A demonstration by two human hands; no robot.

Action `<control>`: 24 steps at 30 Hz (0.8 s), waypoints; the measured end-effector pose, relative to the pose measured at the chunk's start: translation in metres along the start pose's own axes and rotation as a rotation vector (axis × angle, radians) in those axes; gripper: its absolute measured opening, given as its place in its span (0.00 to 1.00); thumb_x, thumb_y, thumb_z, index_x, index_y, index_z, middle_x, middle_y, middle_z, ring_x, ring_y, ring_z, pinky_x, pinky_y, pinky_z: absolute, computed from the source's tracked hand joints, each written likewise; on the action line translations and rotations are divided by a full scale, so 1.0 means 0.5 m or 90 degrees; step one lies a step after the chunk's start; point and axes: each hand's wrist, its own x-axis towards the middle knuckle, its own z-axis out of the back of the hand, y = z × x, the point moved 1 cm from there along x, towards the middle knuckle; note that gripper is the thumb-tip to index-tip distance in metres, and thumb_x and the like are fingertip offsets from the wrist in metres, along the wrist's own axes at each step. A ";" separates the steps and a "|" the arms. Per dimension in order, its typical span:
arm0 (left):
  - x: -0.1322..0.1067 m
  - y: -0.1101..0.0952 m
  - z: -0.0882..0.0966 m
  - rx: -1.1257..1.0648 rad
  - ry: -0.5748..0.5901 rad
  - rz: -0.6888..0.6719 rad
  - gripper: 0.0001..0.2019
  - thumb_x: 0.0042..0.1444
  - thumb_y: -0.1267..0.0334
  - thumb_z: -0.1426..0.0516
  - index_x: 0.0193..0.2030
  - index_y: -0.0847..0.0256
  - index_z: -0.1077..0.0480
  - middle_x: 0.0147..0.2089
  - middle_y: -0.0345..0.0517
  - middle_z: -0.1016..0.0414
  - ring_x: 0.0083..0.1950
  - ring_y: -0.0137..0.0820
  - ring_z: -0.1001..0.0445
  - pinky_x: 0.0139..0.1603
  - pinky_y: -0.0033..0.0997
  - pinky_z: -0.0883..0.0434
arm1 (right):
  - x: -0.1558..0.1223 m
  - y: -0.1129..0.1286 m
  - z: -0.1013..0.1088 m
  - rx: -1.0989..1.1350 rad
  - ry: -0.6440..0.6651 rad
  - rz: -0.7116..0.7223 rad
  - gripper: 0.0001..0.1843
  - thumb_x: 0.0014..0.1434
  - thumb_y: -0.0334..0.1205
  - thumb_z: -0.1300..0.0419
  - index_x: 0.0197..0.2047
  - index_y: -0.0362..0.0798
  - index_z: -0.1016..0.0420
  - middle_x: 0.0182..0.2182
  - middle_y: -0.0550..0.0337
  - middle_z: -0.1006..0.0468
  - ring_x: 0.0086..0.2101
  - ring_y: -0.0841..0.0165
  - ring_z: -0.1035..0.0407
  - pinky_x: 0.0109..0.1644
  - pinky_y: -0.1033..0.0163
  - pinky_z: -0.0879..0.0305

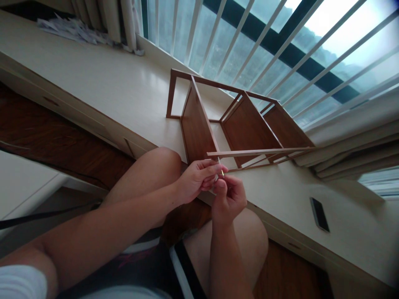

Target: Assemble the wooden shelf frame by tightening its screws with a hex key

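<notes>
My left hand is closed in a pinch on a thin metal rod, screw-like and partly brass-coloured, though its exact kind is too small to make out. Close against it, my right hand has its thumb and curled fingers at the rod's lower end. The rod's upper end points at the near corner of a brown wooden shelf rack, just below a long wooden rail. Whether the rod touches the wood I cannot tell. The rack lies on its side with several panels standing across its frame.
A pale window ledge carries the rack. On its right part lies a black phone; crumpled white paper is at the far left. Behind the rack is a window with white bars, and curtains hang at the right.
</notes>
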 end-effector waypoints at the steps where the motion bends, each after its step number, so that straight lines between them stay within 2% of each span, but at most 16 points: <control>1: -0.001 0.000 0.001 0.000 0.010 0.002 0.14 0.54 0.54 0.38 0.36 0.64 0.26 0.17 0.30 0.48 0.19 0.18 0.51 0.19 0.20 0.53 | -0.003 -0.001 0.003 0.014 0.003 -0.003 0.12 0.61 0.47 0.42 0.37 0.46 0.27 0.26 0.62 0.27 0.25 0.72 0.32 0.30 0.64 0.33; 5: -0.004 -0.003 0.006 -0.012 0.048 0.027 0.12 0.55 0.55 0.38 0.38 0.63 0.27 0.18 0.30 0.48 0.19 0.18 0.50 0.19 0.19 0.53 | -0.012 0.001 0.011 0.071 -0.002 -0.069 0.18 0.67 0.49 0.52 0.39 0.45 0.28 0.22 0.64 0.31 0.21 0.74 0.36 0.24 0.67 0.39; 13: -0.006 0.003 -0.002 0.071 0.059 0.093 0.13 0.51 0.56 0.36 0.32 0.65 0.29 0.17 0.33 0.40 0.19 0.19 0.42 0.19 0.19 0.49 | -0.025 -0.010 0.013 0.092 -0.007 -0.166 0.18 0.66 0.49 0.50 0.32 0.45 0.30 0.20 0.66 0.35 0.21 0.74 0.39 0.24 0.68 0.43; 17: -0.013 0.012 0.001 0.103 0.033 0.130 0.14 0.50 0.55 0.35 0.30 0.65 0.32 0.18 0.32 0.43 0.19 0.18 0.45 0.19 0.18 0.50 | -0.036 -0.012 0.015 0.135 0.002 -0.223 0.19 0.66 0.49 0.49 0.28 0.45 0.34 0.20 0.67 0.36 0.21 0.75 0.41 0.25 0.68 0.43; 21: -0.019 0.019 0.003 0.173 0.039 0.146 0.16 0.50 0.54 0.36 0.30 0.64 0.34 0.19 0.31 0.42 0.19 0.17 0.48 0.18 0.17 0.51 | -0.035 -0.001 0.018 0.158 -0.027 -0.289 0.14 0.64 0.49 0.45 0.34 0.46 0.32 0.24 0.67 0.33 0.23 0.75 0.40 0.25 0.69 0.42; 24: -0.020 0.026 0.002 0.267 0.044 0.133 0.17 0.50 0.52 0.36 0.30 0.66 0.34 0.19 0.32 0.42 0.18 0.17 0.48 0.18 0.18 0.53 | -0.025 0.009 0.022 0.143 -0.028 -0.289 0.13 0.64 0.47 0.45 0.38 0.46 0.28 0.29 0.63 0.29 0.30 0.73 0.34 0.34 0.68 0.37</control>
